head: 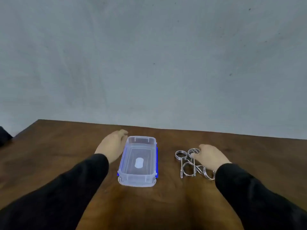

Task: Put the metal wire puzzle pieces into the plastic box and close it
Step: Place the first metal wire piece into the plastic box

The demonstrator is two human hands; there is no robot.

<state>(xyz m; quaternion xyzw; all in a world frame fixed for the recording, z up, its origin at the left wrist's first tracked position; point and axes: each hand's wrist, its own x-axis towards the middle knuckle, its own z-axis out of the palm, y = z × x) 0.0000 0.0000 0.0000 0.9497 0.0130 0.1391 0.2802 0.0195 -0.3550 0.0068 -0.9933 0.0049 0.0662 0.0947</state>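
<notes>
Box: clear plastic box (137, 161) w/ blue side latches, on wooden table (66, 146), long axis running away from the viewer. Lid state: can't tell.
Puzzle pcs: metal wire puzzle pieces (189, 164), tangled cluster on table, right of box, well apart from it; none in box.
L hand: left hand (113, 146) just beside box's left far corner, palm down, fingers relaxed, curled near the rim; holding nothing; contact w/ box unclear.
R hand: right hand (210, 156) right of box, over the pcs, fingertips at far coil ring, loosely spread; whether it grips the wire, can't tell.
Sleeves: black, both arms.
</notes>
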